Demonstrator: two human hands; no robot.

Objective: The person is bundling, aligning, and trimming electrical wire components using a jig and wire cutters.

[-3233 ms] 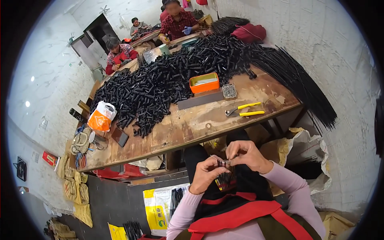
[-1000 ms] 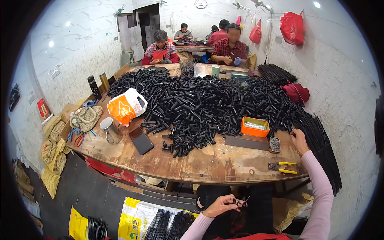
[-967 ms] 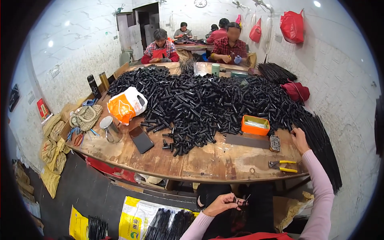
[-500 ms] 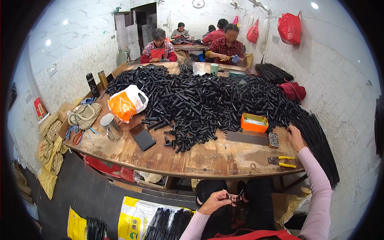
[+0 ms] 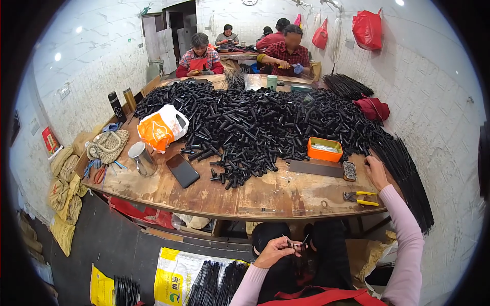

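Over my lap, my left hand (image 5: pixel 274 252) is closed on a small dark piece (image 5: pixel 300 246) with thin ends sticking out; its exact kind is too small to tell. My right hand (image 5: pixel 376 173) rests at the table's right side, fingers curled by the ends of a bundle of long thin black rods (image 5: pixel 411 183). Whatever those fingertips pinch is hidden. Just below this hand lie yellow-handled pliers (image 5: pixel 363 199). Left of it are a small tin of tiny metal parts (image 5: pixel 349 177), a dark flat strip (image 5: pixel 316 169) and an orange box (image 5: pixel 321 155) holding thin silvery pieces.
A wide heap of short black tubular parts (image 5: pixel 245 122) covers the wooden table (image 5: pixel 214 201). To the left are a phone (image 5: pixel 182 171), a metal cup (image 5: pixel 143 160) and a plastic bag (image 5: pixel 162 128). More black rods (image 5: pixel 204 283) lie on a sack below. Several people sit beyond.
The whole view has tilted slightly, so the table appears a little higher. My left hand has turned the small dark piece slightly; my right hand remains beside the rod ends.
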